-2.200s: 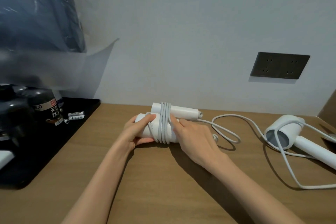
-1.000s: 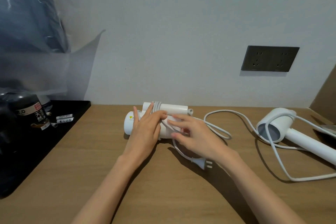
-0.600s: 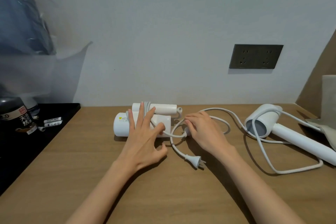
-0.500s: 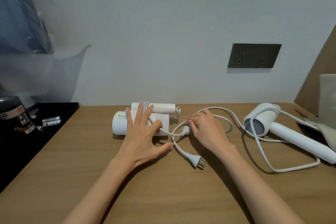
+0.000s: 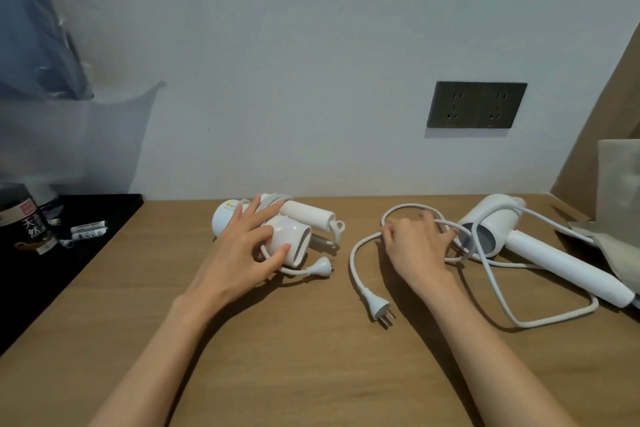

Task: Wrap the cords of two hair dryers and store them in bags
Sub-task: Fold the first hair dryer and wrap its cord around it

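Two hands split the work. The left hand [image 5: 242, 253] lies with fingers spread on the wrapped dryer [image 5: 292, 236], whose short plug [image 5: 322, 266] rests at four o'clock of it. The right hand [image 5: 419, 246] curls its fingers over the loose cord [image 5: 353, 260] of the second dryer [image 5: 498, 218], which lies at three o'clock. That cord's long plug [image 5: 379, 308] sits at seven o'clock on the counter [image 5: 311, 357]. The first wrap looks done and the second is starting. Next comes gathering the slack and winding it snugly, before reaching for the bag [image 5: 616, 184] at two o'clock.

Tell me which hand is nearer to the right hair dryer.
Right. The right hand holds the cord beside the right hair dryer; the left hand rests on the wrapped dryer.
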The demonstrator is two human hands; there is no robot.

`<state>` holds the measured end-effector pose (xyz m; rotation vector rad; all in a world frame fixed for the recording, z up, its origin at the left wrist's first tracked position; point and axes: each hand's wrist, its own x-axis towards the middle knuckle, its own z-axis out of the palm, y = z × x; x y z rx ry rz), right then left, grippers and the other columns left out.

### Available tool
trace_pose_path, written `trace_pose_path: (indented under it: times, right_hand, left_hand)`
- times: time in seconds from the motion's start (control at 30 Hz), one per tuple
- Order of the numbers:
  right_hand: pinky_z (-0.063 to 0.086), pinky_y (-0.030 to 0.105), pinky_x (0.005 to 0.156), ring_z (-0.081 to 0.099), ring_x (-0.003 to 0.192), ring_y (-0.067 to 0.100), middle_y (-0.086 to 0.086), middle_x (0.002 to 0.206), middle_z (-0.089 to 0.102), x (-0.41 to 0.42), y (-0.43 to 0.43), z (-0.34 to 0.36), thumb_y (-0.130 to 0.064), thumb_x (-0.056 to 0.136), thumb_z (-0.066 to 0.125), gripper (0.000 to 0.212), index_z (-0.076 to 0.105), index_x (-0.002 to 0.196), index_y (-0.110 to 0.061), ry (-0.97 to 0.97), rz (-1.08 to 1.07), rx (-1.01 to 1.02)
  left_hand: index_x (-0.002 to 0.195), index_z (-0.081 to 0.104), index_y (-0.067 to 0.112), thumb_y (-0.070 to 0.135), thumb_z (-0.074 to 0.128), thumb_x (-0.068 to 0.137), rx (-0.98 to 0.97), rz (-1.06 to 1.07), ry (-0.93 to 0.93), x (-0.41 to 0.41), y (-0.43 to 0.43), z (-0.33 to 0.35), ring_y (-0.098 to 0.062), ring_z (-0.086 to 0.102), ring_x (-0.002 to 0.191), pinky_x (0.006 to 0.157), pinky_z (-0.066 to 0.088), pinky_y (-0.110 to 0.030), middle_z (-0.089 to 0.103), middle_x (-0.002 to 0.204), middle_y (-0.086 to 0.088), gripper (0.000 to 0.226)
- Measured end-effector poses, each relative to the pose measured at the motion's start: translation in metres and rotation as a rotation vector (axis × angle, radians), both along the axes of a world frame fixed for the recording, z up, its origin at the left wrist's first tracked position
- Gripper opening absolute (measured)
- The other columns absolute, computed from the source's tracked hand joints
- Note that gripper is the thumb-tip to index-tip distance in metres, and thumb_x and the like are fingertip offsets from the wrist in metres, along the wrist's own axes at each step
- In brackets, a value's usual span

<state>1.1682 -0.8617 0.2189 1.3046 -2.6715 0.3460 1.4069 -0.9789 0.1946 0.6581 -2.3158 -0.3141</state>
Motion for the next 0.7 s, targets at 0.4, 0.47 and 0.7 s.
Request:
trace_pose_path:
  times: [0.4, 0.47, 0.7]
  right_hand:
    - [0.042, 0.031, 0.089, 0.045, 0.119, 0.012, -0.004, 0.118, 0.060, 0.027, -0.018, -0.019, -0.038, 0.092, 0.057, 0.034, 0.061, 0.124, -0.026, -0.361, 0.402, -0.313]
    - [0.049, 0.029, 0.083, 0.054, 0.102, 0.009, -0.004, 0.108, 0.061, 0.027, -0.022, -0.025, -0.037, 0.088, 0.064, 0.032, 0.062, 0.118, -0.025, -0.465, 0.387, -0.368]
    - [0.055, 0.027, 0.073, 0.068, 0.080, 0.009, -0.002, 0.086, 0.072, 0.023, -0.024, -0.031, -0.028, 0.088, 0.067, 0.025, 0.061, 0.109, -0.017, -0.823, 0.411, -0.436]
  left_hand:
    - [0.067, 0.044, 0.014, 0.053, 0.026, 0.099, -0.235, -0.059, -0.071, -0.008, 0.002, -0.008, -0.023, 0.024, 0.144, 0.107, 0.035, -0.039, 0.037, 0.151, -0.003, 0.054]
    - [0.066, 0.046, 0.011, 0.059, 0.028, 0.096, -0.272, -0.083, -0.136, -0.009, 0.002, -0.009, -0.030, 0.023, 0.144, 0.109, 0.029, -0.043, 0.033, 0.152, -0.011, 0.060]
    - [0.063, 0.042, 0.012, 0.048, 0.044, 0.092, -0.504, -0.119, -0.182, -0.009, 0.011, -0.007, -0.040, 0.034, 0.136, 0.108, 0.031, -0.050, 0.039, 0.144, -0.026, 0.046]
